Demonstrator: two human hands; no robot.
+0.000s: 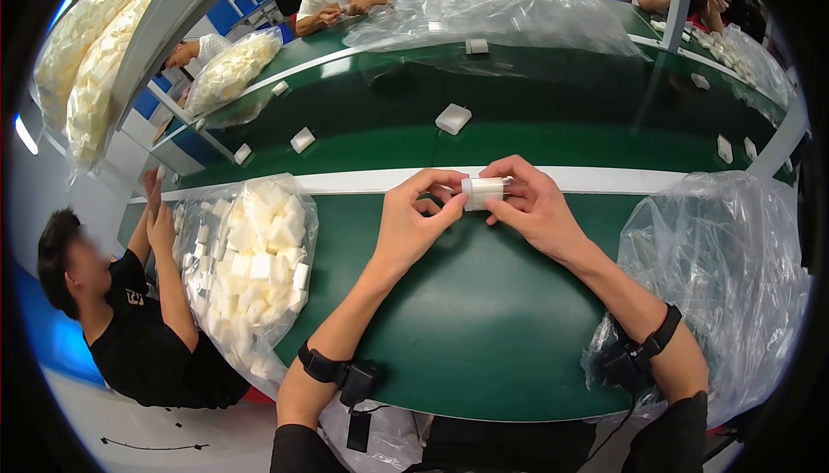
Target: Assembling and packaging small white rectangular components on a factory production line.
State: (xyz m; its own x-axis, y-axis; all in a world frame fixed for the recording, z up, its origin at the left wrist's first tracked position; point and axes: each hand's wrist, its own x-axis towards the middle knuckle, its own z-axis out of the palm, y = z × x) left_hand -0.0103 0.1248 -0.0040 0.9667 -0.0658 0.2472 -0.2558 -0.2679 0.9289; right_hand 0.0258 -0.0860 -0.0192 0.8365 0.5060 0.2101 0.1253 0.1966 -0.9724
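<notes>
A small white block-like piece [485,193] with a clear, see-through part at its right end is held between both hands above the near green tabletop [471,300]. My left hand [421,221] pinches its left end between thumb and fingers. At the other end, my right hand [534,207] grips it with the thumb in front and the fingers behind. The fingertips partly cover the piece, so its exact kind does not show.
To the left, a clear bag [259,266] holds many white blocks. A crumpled clear plastic bag [717,274] lies at right. Beyond a white rail [363,181], several white pieces rest on a green belt [553,145], one white piece [453,119] straight ahead. A co-worker [129,335] sits at left.
</notes>
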